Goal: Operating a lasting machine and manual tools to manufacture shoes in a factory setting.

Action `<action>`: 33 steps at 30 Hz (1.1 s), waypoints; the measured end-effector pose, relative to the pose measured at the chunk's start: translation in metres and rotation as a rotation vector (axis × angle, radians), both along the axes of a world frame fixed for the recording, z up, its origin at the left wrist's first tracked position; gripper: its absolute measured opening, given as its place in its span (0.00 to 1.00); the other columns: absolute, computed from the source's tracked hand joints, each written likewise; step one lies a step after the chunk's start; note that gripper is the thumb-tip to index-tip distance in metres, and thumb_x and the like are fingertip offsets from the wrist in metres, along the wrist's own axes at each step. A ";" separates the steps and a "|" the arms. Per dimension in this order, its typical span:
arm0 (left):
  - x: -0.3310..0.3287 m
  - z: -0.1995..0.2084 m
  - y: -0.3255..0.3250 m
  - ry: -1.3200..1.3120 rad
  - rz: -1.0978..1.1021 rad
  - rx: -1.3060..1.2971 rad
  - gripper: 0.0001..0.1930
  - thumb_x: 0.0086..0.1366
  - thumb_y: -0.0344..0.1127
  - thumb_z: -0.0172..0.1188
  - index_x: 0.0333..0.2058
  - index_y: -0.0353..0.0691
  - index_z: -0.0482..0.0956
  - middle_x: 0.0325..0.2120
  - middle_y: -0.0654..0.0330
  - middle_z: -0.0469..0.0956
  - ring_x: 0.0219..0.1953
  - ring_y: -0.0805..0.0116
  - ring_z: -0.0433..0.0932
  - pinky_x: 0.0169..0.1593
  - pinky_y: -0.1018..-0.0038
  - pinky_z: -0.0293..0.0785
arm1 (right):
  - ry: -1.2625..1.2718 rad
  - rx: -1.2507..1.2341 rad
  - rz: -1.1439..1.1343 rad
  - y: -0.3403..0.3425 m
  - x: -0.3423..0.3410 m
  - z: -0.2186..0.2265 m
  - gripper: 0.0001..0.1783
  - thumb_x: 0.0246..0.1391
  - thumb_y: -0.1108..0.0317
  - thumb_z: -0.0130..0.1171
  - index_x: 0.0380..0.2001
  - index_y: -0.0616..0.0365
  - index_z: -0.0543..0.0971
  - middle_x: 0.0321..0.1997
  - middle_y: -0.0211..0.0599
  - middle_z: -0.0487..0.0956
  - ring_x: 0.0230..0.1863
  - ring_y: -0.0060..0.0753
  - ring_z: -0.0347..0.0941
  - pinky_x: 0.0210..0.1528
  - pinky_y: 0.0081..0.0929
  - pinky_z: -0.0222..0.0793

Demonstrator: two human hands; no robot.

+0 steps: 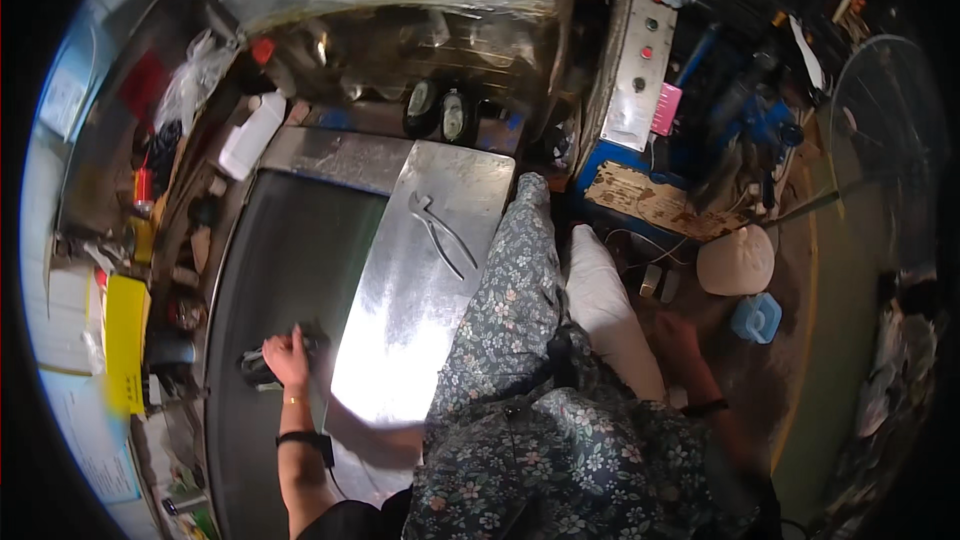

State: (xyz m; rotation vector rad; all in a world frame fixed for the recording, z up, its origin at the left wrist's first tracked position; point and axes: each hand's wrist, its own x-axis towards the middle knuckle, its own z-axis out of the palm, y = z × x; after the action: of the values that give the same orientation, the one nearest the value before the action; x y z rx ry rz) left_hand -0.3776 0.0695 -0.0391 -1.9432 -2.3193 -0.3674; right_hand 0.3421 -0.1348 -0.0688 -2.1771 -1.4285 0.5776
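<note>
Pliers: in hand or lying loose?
Loose: the pliers lie on the metal plate, left hand and right hand both away from them.

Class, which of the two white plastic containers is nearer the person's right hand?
The broad, rounded jug, just above the blue container at picture right. The slimmer bottle is at upper left, far from the right hand.

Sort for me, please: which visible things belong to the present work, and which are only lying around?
Probably in the work:
dark object at the left hand
dark belt beneath

Apparently lying around:
pliers
white bottle
whitish jug
light-blue container
</note>
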 end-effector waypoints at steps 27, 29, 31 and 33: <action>0.394 0.124 -0.033 -1.993 -0.432 -0.801 0.22 0.74 0.49 0.47 0.50 0.34 0.75 0.46 0.52 0.78 0.50 0.66 0.76 0.54 0.72 0.72 | -0.348 0.888 0.654 0.116 -0.175 0.183 0.30 0.42 0.48 0.69 0.45 0.58 0.80 0.47 0.38 0.82 0.34 0.35 0.81 0.35 0.26 0.76; 0.417 0.113 -0.036 -2.035 -0.358 -0.775 0.16 0.73 0.43 0.50 0.39 0.36 0.79 0.33 0.59 0.80 0.35 0.71 0.78 0.41 0.75 0.75 | -0.254 0.805 0.625 0.103 -0.156 0.187 0.31 0.40 0.48 0.70 0.44 0.58 0.80 0.47 0.39 0.82 0.34 0.36 0.81 0.35 0.27 0.76; 0.431 0.107 -0.039 -2.008 -0.434 -0.778 0.14 0.72 0.42 0.52 0.37 0.37 0.78 0.32 0.61 0.79 0.32 0.74 0.76 0.38 0.76 0.73 | -0.204 0.686 0.645 0.096 -0.137 0.187 0.29 0.38 0.51 0.73 0.41 0.57 0.81 0.46 0.41 0.82 0.35 0.40 0.81 0.36 0.31 0.77; 0.439 0.104 -0.041 -1.989 -0.394 -0.695 0.15 0.72 0.42 0.51 0.37 0.36 0.78 0.32 0.61 0.79 0.33 0.74 0.76 0.39 0.76 0.73 | -0.197 0.573 0.679 0.101 -0.123 0.179 0.28 0.37 0.52 0.73 0.41 0.57 0.81 0.45 0.42 0.82 0.37 0.43 0.81 0.36 0.32 0.77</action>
State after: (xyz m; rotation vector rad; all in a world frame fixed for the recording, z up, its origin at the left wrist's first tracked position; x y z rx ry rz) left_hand 0.0616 0.0290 0.0652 -2.8358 -2.7571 -3.0403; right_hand 0.2188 -0.0335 0.1103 -1.3109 -2.1332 0.1235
